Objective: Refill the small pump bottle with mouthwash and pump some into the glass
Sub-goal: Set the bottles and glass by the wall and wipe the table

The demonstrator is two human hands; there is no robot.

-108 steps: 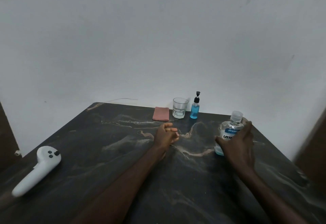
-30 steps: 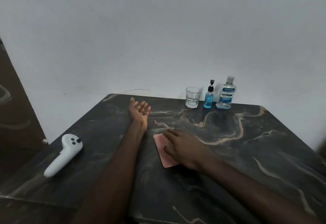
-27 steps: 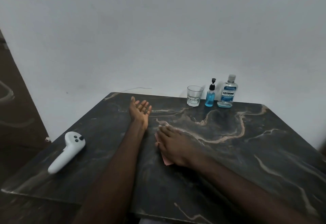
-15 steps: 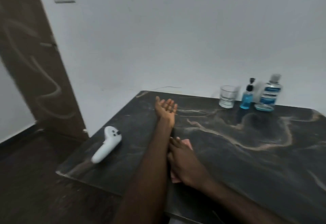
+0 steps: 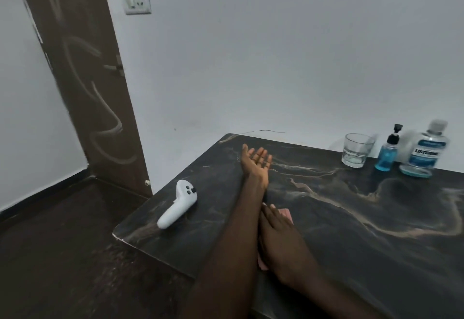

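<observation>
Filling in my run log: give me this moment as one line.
left hand: open, palm up | right hand: flat on pink cloth | pump bottle, glass, mouthwash bottle: upright, untouched, far edge

The dark, marble-veined bench (image 5: 376, 230) carries three upright things along its far edge at one o'clock: a clear glass (image 5: 356, 151), a small blue pump bottle (image 5: 385, 156) just beside it, and a larger mouthwash bottle (image 5: 425, 154). A white controller (image 5: 177, 205) lies at nine o'clock. At seven o'clock a pink cloth (image 5: 286, 214) lies mostly hidden under the right hand (image 5: 278, 238).
</observation>
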